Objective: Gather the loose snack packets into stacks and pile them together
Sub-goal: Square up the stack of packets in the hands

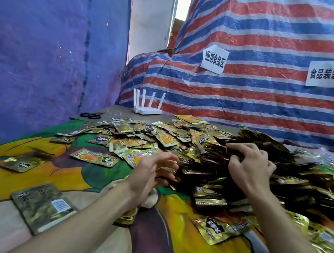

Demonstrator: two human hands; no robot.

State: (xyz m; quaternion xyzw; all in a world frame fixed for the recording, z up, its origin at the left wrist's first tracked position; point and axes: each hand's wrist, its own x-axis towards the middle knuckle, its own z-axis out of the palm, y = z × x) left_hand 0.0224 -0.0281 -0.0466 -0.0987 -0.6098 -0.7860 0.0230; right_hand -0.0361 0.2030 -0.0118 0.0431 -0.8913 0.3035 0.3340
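Note:
A large heap of gold snack packets (pixel 211 151) covers the middle and right of the table. My right hand (pixel 250 166) sits on top of the heap with its fingers curled round a bunch of packets. My left hand (pixel 156 171) hovers at the heap's left edge, fingers spread and loosely bent, holding nothing that I can see. Loose single packets lie apart on the cloth: one (pixel 95 157) left of my left hand, one (pixel 24 160) further left, one (pixel 42 205) near my left forearm, one (pixel 220 227) by my right forearm.
A colourful printed cloth (pixel 82 181) covers the table. At the back stand a white router (pixel 148 110) and black scissors (pixel 92 114). A blue tarp hangs on the left; a red, white and blue striped tarp (pixel 262 92) with two paper signs rises behind.

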